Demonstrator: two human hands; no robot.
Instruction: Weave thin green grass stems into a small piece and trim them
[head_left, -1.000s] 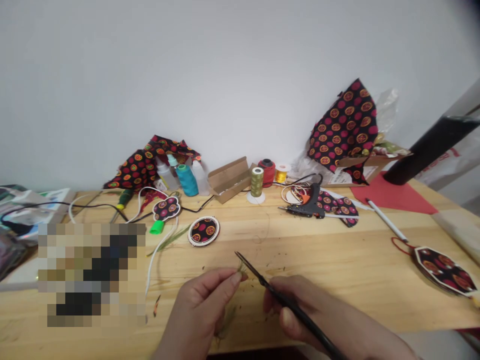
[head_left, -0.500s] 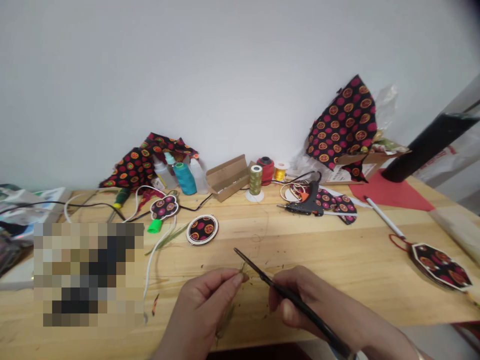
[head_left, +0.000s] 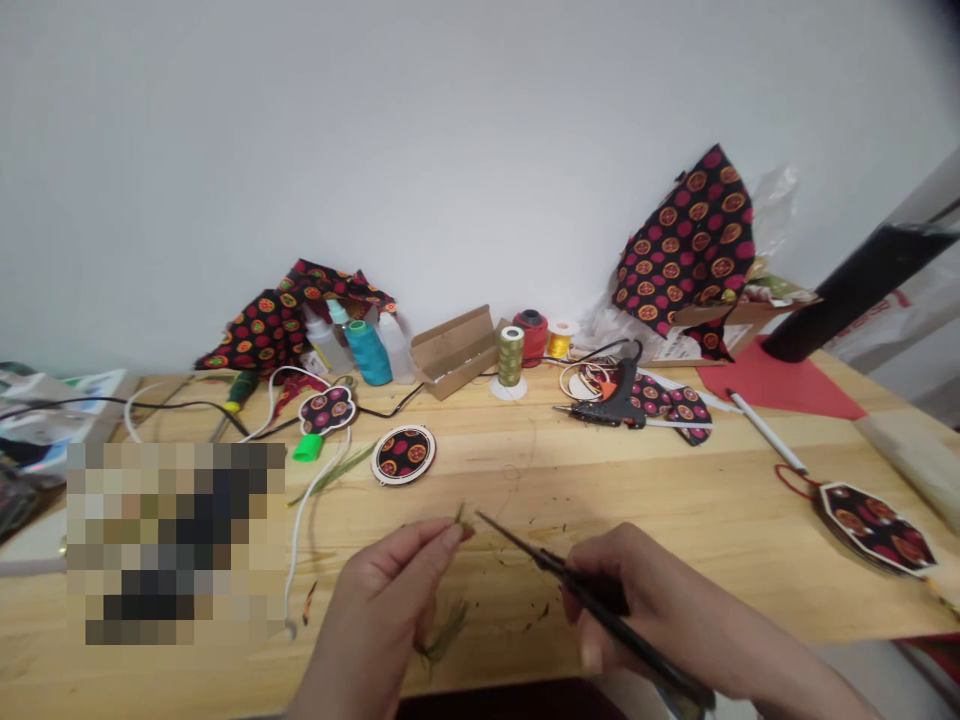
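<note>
Green thread bundle sits pinched between the left hand's fingertips, low over the wooden table, just left of the scissors tip. The right hand is wrapped tight around the scissors, which should snip slowly, close to the pinch. Scissor handles are cut off, and the tiny thread ends look blurry.

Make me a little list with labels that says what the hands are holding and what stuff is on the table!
left hand: pinches a small bundle of green thread between thumb and fingertips
right hand: grips black scissors, tips pointing at the bundle
table: light wood, specked with clippings
behind: olive thread spool, teal thread spool, black glue gun
near left: round fabric-covered disc
far right: octagonal fabric piece
</note>
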